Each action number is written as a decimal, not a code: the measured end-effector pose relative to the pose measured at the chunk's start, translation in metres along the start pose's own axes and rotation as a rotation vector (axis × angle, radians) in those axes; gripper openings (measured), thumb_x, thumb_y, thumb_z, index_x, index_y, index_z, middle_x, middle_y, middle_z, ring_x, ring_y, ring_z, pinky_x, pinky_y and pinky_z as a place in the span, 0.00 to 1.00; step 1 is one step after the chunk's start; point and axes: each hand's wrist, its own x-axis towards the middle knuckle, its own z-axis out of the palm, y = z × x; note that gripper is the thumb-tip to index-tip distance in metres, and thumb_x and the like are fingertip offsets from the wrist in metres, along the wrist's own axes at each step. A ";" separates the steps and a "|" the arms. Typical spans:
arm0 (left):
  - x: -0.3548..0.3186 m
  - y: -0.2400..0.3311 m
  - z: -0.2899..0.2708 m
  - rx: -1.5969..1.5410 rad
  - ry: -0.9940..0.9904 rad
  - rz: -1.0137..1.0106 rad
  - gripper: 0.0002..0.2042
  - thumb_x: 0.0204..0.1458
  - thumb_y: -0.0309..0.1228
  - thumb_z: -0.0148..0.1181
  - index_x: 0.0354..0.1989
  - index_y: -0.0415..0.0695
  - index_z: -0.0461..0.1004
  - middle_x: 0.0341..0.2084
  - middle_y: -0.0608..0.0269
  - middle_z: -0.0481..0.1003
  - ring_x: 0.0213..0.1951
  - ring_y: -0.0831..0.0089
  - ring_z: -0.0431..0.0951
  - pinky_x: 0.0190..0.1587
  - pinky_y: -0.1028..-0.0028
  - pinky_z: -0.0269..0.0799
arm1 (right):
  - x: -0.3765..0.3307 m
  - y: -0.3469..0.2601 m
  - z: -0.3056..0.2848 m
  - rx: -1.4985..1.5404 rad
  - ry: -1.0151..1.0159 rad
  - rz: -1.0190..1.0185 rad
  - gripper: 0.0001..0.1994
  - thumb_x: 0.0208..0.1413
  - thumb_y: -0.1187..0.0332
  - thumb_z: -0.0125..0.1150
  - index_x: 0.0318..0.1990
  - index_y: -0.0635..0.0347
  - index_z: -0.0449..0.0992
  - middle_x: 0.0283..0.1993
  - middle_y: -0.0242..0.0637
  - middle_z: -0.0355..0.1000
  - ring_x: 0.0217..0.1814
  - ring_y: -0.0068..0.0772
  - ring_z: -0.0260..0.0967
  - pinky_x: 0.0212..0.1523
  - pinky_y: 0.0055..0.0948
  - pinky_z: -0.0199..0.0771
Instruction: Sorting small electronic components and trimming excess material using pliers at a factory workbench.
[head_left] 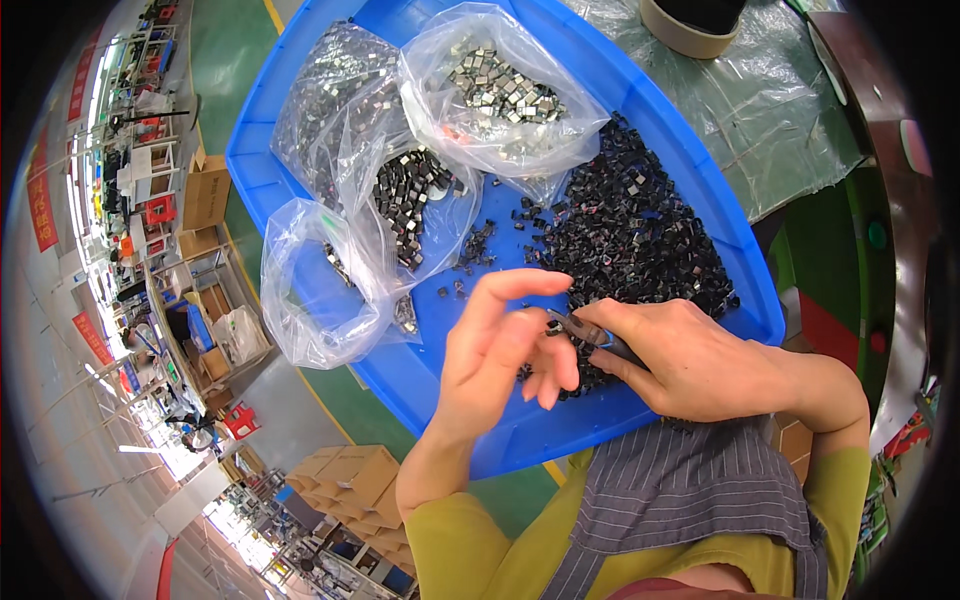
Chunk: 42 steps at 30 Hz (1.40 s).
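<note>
My right hand (690, 365) is wrapped round small pliers (602, 337) with dark blue-and-black handles, whose jaws point left. At the tip of the jaws is a small black part (554, 327). My left hand (500, 350) holds this part by the thumb and curled fingers, while its index finger stretches above the jaws. Both hands are over the near side of a blue tray (715, 175). Beneath and beyond them lies a large heap of small black parts (640, 220). How the jaws meet the part is too small to tell.
Clear plastic bags stand in the tray: one with silvery square parts (505, 85), one with dark square parts (410, 200), and a slack bag (325, 290) at the left. A beige roll (690, 28) sits on green plastic sheeting (770, 120). Cardboard boxes (350, 480) are stacked lower left.
</note>
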 end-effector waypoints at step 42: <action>-0.009 -0.002 0.016 0.524 0.208 0.201 0.15 0.61 0.18 0.52 0.56 0.32 0.67 0.35 0.52 0.81 0.32 0.74 0.82 0.32 0.78 0.78 | 0.005 0.009 0.007 -0.687 0.374 -0.153 0.32 0.36 0.80 0.66 0.56 0.61 0.72 0.38 0.37 0.66 0.39 0.42 0.63 0.38 0.39 0.60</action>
